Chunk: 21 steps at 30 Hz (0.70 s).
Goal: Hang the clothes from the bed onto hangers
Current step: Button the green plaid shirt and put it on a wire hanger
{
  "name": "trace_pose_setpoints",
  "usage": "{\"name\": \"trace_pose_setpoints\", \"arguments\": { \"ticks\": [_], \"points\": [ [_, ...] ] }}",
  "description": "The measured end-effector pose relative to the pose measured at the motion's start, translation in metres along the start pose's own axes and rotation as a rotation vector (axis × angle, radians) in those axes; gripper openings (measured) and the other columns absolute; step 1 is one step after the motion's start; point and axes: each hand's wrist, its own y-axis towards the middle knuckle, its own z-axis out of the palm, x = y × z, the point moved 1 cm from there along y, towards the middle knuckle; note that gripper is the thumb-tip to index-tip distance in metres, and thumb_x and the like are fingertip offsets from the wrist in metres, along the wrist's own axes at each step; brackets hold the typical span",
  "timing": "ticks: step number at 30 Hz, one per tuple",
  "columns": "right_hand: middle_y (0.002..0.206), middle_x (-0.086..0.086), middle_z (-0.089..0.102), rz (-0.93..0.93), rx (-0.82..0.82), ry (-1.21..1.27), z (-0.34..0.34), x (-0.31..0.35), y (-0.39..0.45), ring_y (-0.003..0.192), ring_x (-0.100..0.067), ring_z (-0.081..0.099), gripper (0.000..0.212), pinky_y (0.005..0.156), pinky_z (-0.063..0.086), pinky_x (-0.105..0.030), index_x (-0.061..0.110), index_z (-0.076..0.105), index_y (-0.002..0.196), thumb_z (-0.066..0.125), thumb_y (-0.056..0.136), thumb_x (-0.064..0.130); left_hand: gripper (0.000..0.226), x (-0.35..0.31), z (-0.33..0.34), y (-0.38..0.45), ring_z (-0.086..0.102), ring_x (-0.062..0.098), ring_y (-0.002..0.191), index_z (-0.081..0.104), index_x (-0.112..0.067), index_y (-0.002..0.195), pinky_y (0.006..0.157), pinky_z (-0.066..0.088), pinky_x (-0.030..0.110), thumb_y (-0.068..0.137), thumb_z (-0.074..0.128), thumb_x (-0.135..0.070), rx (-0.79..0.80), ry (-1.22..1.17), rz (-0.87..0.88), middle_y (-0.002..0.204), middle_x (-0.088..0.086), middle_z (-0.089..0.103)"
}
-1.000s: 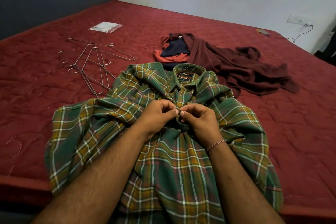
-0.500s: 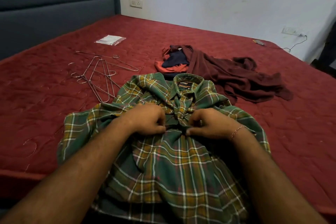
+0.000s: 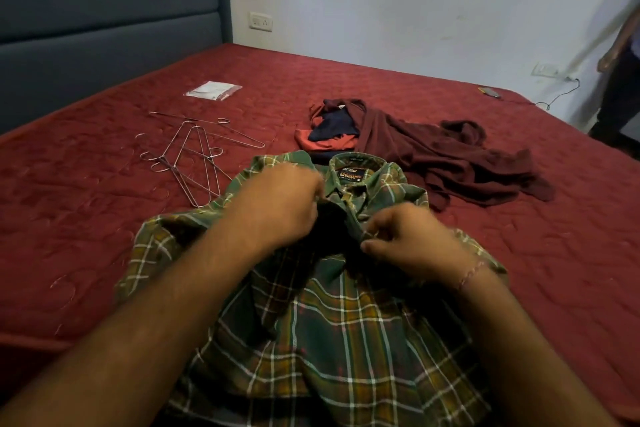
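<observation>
A green and yellow plaid shirt (image 3: 346,329) lies on the red bed (image 3: 86,218), collar away from me, label showing. My left hand (image 3: 280,204) grips the left front edge below the collar and pulls it aside, so the dark inside shows. My right hand (image 3: 405,239) pinches the right front edge. Several wire hangers (image 3: 194,156) lie in a loose pile to the left of the shirt. A heap of maroon, orange and navy clothes (image 3: 433,152) lies just beyond the collar, to the right.
A clear plastic packet (image 3: 213,91) lies behind the hangers. A dark blue headboard (image 3: 104,28) stands at the left. A small object with a cable (image 3: 490,92) rests at the bed's far right edge. A person (image 3: 620,80) stands at the right.
My hands have moved apart and up toward the collar, and the shirt front has opened between them. The camera has tilted up, so more wall and headboard show.
</observation>
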Motion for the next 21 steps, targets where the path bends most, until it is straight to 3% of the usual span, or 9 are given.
{"name": "trace_pose_setpoints", "arguments": {
  "ticks": [3,5,7,9,10,13,18,21],
  "points": [
    [0.058,0.004,0.064,0.169,-0.287,0.599,0.055,-0.01,-0.015,0.049,-0.009,0.055,0.019,0.048,0.045,-0.025,0.015,0.071,0.073,0.077,0.091,0.018,0.019,-0.015,0.048,-0.046,0.069,0.016,0.094,0.073,-0.025,0.113,0.082,0.059,0.036,0.097,0.065,-0.023,-0.345,-0.279,0.003,0.106,-0.005,0.074],
    [0.063,-0.009,0.058,0.305,-0.363,1.037,0.081,-0.009,-0.021,0.047,-0.013,0.048,0.014,0.043,0.041,-0.025,0.009,0.071,0.08,0.073,0.093,0.012,0.029,-0.018,0.081,-0.064,0.071,0.016,0.099,0.073,-0.019,0.121,0.085,0.06,0.035,0.093,0.074,-0.02,-0.431,-0.409,-0.06,0.112,-0.002,0.076],
    [0.075,-0.022,0.062,0.364,-0.386,1.26,0.095,-0.01,-0.027,0.058,-0.019,0.055,0.003,0.055,0.05,-0.029,0.006,0.074,0.094,0.071,0.093,0.006,0.035,-0.019,0.1,-0.073,0.071,0.017,0.101,0.073,-0.014,0.123,0.086,0.061,0.038,0.088,0.079,-0.014,-0.459,-0.447,-0.09,0.113,0.001,0.076],
    [0.09,-0.034,0.067,0.343,-0.4,1.325,0.099,-0.016,-0.031,0.078,-0.028,0.06,0.012,0.078,0.052,-0.044,0.007,0.076,0.102,0.073,0.091,0.003,0.034,-0.019,0.103,-0.075,0.069,0.017,0.101,0.075,-0.013,0.121,0.086,0.059,0.036,0.088,0.08,-0.01,-0.487,-0.459,-0.043,0.111,0.002,0.075],
    [0.089,-0.035,0.066,0.326,-0.404,1.331,0.1,-0.016,-0.033,0.082,-0.031,0.058,0.013,0.081,0.049,-0.047,0.008,0.076,0.101,0.074,0.09,0.001,0.033,-0.018,0.102,-0.075,0.068,0.016,0.1,0.075,-0.014,0.121,0.087,0.058,0.034,0.089,0.078,-0.009,-0.49,-0.47,-0.003,0.11,0.001,0.074],
    [0.075,-0.017,0.066,0.296,-0.416,1.285,0.1,-0.014,-0.035,0.079,-0.029,0.052,0.011,0.076,0.045,-0.042,0.01,0.076,0.087,0.075,0.088,-0.001,0.03,-0.02,0.1,-0.075,0.064,0.013,0.098,0.075,-0.016,0.122,0.085,0.053,0.03,0.092,0.075,-0.009,-0.453,-0.523,0.057,0.105,-0.003,0.07],
    [0.085,-0.011,0.072,0.27,-0.419,1.289,0.097,-0.01,-0.031,0.085,-0.027,0.063,0.016,0.084,0.054,-0.043,0.01,0.075,0.092,0.074,0.087,-0.005,0.032,-0.023,0.098,-0.07,0.068,0.012,0.107,0.076,-0.017,0.122,0.093,0.057,0.036,0.09,0.078,-0.014,-0.438,-0.626,-0.089,0.114,-0.003,0.075],
    [0.086,-0.004,0.069,0.225,-0.44,1.369,0.091,-0.006,-0.023,0.085,-0.017,0.063,0.024,0.078,0.057,-0.027,0.01,0.073,0.1,0.071,0.086,-0.01,0.023,-0.028,0.091,-0.061,0.068,0.008,0.099,0.08,-0.019,0.109,0.086,0.058,0.034,0.088,0.08,-0.011,-0.465,-0.688,-0.101,0.103,-0.007,0.074]
  ]
}}
